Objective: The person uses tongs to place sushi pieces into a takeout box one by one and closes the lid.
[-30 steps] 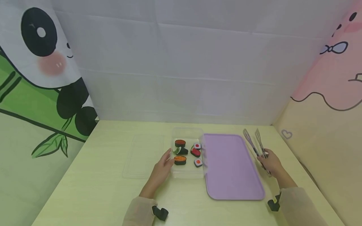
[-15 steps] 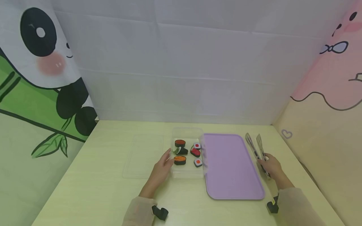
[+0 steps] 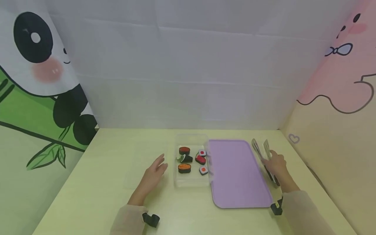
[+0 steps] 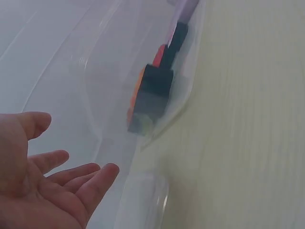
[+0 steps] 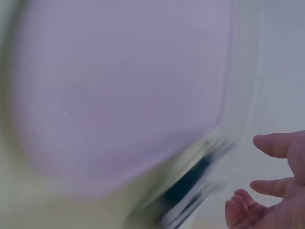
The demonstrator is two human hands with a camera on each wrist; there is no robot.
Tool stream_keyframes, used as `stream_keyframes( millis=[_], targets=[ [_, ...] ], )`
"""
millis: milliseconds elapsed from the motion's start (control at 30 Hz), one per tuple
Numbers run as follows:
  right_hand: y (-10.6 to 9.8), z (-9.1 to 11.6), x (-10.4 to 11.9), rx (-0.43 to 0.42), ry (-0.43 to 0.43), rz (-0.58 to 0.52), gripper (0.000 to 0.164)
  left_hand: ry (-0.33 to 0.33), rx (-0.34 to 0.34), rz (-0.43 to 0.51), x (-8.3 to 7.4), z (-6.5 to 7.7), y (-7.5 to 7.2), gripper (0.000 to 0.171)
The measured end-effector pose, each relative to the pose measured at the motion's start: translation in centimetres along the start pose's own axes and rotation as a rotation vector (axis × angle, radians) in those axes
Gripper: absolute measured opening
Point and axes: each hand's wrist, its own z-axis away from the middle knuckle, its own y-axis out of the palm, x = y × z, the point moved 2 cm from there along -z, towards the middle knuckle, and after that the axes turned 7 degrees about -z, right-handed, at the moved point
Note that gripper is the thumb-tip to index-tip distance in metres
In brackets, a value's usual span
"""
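My left hand point(image 3: 151, 176) hovers left of a clear plastic box point(image 3: 191, 183), fingers loosely spread and apart from it. Inside the box lie several toy sushi pieces: an orange-topped one point(image 3: 184, 168), a red-topped one point(image 3: 184, 150), a dark hand roll point(image 3: 186, 158), a red piece point(image 3: 200, 159) and small white rolls point(image 3: 203, 170). At the right, my right hand point(image 3: 276, 164) is over a pair of metal tongs point(image 5: 188, 183) with dark grips, which lie on the table. The right wrist view shows its fingers extended and clear of the blurred tongs.
A purple tray point(image 3: 238, 176) lies between the box and the tongs. A faint clear lid point(image 3: 144, 166) is flat on the table, left of the box. A white sheet point(image 3: 182, 75) hangs behind the table point(image 3: 88, 195), with printed cloths at both sides.
My left hand has let go of the box and drawn back to the left. My right hand has set the tongs down beside the tray and released them. The head view has shifted slightly.
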Motion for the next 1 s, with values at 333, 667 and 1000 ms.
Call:
stream_keyframes(
  millis=[333,667,1000],
  targets=[
    [5.5,0.7,14.1,0.007,-0.225,-0.172,0.065,-0.036,-0.015,-0.134,3.1,-0.4,-6.7,0.066],
    [13.7,3.4,24.0,0.189,-0.316,-0.279,0.066,-0.176,-0.081,-0.210,5.6,-0.9,-9.7,0.069],
    [19.7,4.4,28.0,0.249,-0.279,-0.322,0.064,-0.241,-0.099,-0.252,6.6,-1.1,-10.3,0.071]
  ],
)
